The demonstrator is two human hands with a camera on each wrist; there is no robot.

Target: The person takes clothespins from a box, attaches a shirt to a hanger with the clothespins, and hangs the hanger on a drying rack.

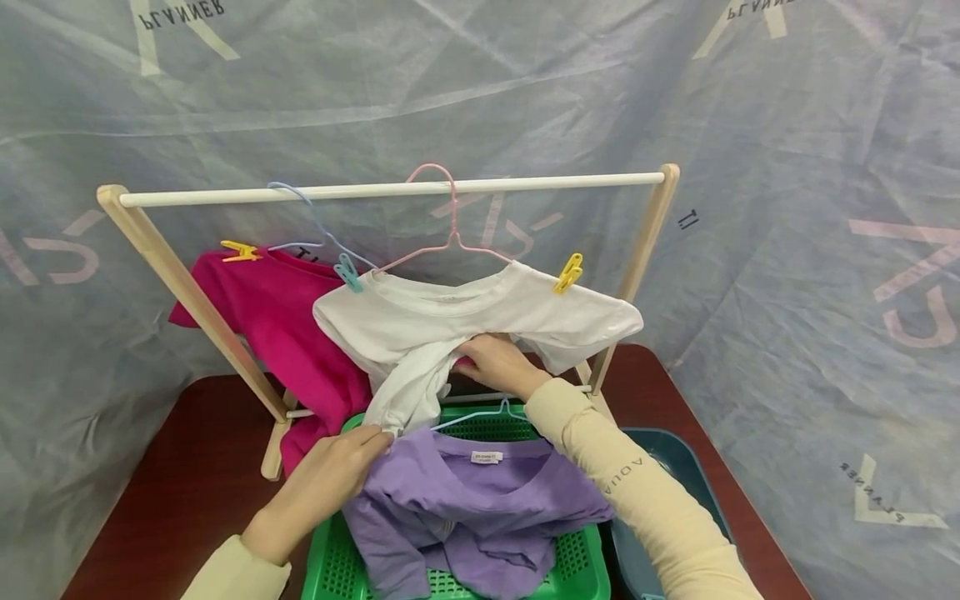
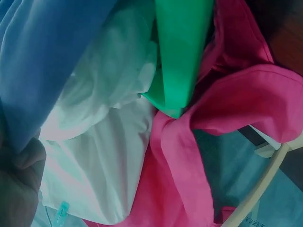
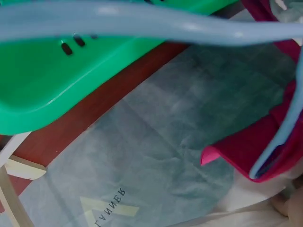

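A white T-shirt [image 1: 450, 308] hangs on a pink hanger [image 1: 454, 237] from the rack's rail, with clothespins on its shoulders. My right hand [image 1: 495, 362] reaches in at its lower part and grips the white cloth, fingertips partly hidden. Below lies a purple shirt [image 1: 480, 492], draped over the green basket, with a blue hanger [image 1: 472, 415] at its neck. My left hand [image 1: 330, 475] pinches the purple shirt at its shoulder, beside the hanging white hem. In the left wrist view the purple cloth [image 2: 47, 56] looks blue. A magenta shirt [image 1: 285, 317] hangs on another blue hanger at left.
The wooden rack [image 1: 648, 233] with its white rail [image 1: 570, 181] stands behind the green basket [image 1: 592, 567]. A dark blue basin [image 1: 675, 458] sits at right on the brown table [image 1: 202, 442]. A yellow clothespin [image 1: 240, 250] is on the magenta shirt. Grey sheeting surrounds the table.
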